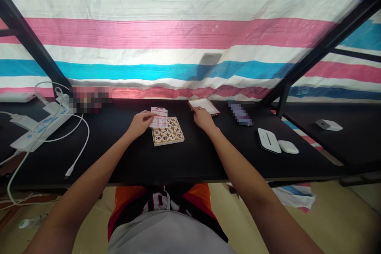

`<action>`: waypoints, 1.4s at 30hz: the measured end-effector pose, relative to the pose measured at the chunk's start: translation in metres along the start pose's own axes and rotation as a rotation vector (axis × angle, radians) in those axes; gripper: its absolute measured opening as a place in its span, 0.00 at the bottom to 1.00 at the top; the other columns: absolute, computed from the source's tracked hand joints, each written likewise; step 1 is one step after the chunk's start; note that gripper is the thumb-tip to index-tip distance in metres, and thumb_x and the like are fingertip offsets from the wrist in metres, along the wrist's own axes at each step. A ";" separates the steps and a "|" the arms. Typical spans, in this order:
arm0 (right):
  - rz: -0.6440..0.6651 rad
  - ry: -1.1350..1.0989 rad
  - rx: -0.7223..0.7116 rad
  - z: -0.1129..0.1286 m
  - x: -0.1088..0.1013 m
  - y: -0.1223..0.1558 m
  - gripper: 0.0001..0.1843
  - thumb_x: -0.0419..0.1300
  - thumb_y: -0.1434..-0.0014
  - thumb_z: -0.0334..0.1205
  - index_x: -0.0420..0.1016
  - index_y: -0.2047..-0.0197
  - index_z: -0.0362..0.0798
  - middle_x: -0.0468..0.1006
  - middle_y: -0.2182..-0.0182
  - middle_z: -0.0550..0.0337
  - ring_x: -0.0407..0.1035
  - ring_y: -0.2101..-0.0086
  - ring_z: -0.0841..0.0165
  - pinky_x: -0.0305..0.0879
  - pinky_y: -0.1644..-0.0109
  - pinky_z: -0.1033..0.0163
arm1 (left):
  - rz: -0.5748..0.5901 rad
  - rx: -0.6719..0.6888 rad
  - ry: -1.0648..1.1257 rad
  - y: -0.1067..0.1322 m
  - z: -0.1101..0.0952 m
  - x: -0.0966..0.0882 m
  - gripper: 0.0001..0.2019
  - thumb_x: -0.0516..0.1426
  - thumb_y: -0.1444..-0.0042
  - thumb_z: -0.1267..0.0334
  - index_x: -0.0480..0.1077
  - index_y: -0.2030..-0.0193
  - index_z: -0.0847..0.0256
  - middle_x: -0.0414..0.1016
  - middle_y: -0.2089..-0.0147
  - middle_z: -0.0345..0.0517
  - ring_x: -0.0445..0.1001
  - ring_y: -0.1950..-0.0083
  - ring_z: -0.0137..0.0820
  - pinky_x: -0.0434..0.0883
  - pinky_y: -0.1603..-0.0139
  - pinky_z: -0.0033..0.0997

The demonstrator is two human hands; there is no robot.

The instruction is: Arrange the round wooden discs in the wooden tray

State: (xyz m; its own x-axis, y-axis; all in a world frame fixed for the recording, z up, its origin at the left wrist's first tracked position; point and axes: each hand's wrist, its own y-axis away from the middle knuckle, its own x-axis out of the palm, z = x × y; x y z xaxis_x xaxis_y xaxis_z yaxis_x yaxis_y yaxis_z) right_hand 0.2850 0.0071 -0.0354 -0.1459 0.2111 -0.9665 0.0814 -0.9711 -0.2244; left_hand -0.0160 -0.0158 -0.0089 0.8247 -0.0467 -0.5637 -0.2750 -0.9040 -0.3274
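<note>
On the black table sits an open box (168, 141) of round Chinese chess pieces (170, 131) with dark characters, set in rows. My left hand (141, 123) pinches a folded paper chessboard (159, 117), white with red lines, over the box's back left corner, so some pieces there are hidden. Beyond the box and to its right, the box lid (205, 105) lies with its pale inside facing up. The fingers of my right hand (202, 116) are closed on the lid's near left edge; their tips are partly hidden.
At left, a white power strip (44, 125) has several plugs, and a white cable (86, 139) trails over the table. A blurred phone-like object (239, 113), a white flat device (268, 140) and a white rounded case (288, 147) lie at right. Striped sheeting (166, 31) hangs behind.
</note>
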 end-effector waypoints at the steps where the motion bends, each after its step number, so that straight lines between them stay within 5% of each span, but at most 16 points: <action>1: -0.006 0.001 0.013 0.000 0.000 0.000 0.21 0.47 0.41 0.28 0.70 0.46 0.43 0.72 0.53 0.44 0.66 0.54 0.55 0.63 0.52 0.55 | 0.001 -0.003 0.000 0.000 0.000 0.000 0.15 0.54 0.46 0.59 0.77 0.58 0.61 0.75 0.56 0.48 0.72 0.65 0.30 0.70 0.64 0.29; 7: -0.125 -0.061 0.012 0.003 -0.004 0.000 0.18 0.51 0.41 0.33 0.72 0.50 0.42 0.72 0.52 0.42 0.64 0.53 0.52 0.62 0.51 0.51 | 0.005 -0.012 0.025 0.001 -0.002 0.000 0.15 0.54 0.46 0.59 0.77 0.57 0.62 0.74 0.56 0.48 0.72 0.64 0.30 0.69 0.64 0.28; 11: -0.228 -0.418 -0.128 0.019 -0.010 0.002 0.15 0.51 0.40 0.38 0.72 0.53 0.45 0.74 0.55 0.48 0.66 0.54 0.58 0.62 0.48 0.52 | 0.019 -0.007 0.086 0.002 -0.005 -0.002 0.15 0.55 0.46 0.58 0.77 0.56 0.62 0.74 0.54 0.49 0.72 0.65 0.30 0.70 0.63 0.29; 16: -0.002 -1.013 -0.226 0.050 -0.011 0.010 0.12 0.57 0.43 0.46 0.68 0.60 0.48 0.76 0.59 0.57 0.70 0.57 0.65 0.66 0.52 0.59 | 0.080 -0.019 0.239 0.003 -0.012 -0.003 0.19 0.58 0.48 0.55 0.76 0.53 0.63 0.72 0.50 0.52 0.72 0.62 0.32 0.71 0.62 0.31; 21: 0.200 -1.208 -0.312 0.062 -0.018 0.015 0.11 0.58 0.45 0.46 0.67 0.70 0.47 0.75 0.63 0.60 0.68 0.61 0.67 0.64 0.52 0.59 | 0.149 -0.028 0.326 0.004 -0.013 -0.004 0.20 0.59 0.48 0.54 0.75 0.51 0.62 0.70 0.46 0.52 0.73 0.60 0.33 0.73 0.62 0.32; 33: 0.198 -1.197 -0.300 0.061 -0.028 0.018 0.15 0.57 0.43 0.46 0.78 0.58 0.47 0.77 0.56 0.57 0.68 0.52 0.62 0.59 0.44 0.56 | 0.268 -0.049 0.372 0.006 -0.015 -0.003 0.22 0.61 0.50 0.52 0.75 0.50 0.61 0.70 0.44 0.52 0.74 0.52 0.40 0.74 0.55 0.39; 42: -0.176 -0.966 -0.025 0.025 -0.011 -0.002 0.15 0.57 0.45 0.47 0.77 0.63 0.46 0.78 0.67 0.58 0.69 0.65 0.65 0.65 0.55 0.58 | 0.093 0.020 -0.021 0.001 -0.008 -0.008 0.14 0.55 0.45 0.56 0.76 0.59 0.61 0.75 0.58 0.48 0.71 0.68 0.30 0.70 0.64 0.32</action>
State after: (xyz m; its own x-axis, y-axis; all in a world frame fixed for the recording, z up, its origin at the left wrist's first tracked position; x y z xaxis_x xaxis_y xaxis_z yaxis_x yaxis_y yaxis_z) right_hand 0.2617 0.0037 -0.0217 -0.9008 0.1600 -0.4037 0.0005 -0.9293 -0.3693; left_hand -0.0189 -0.0200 0.0009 0.7846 -0.1206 -0.6082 -0.3599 -0.8873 -0.2883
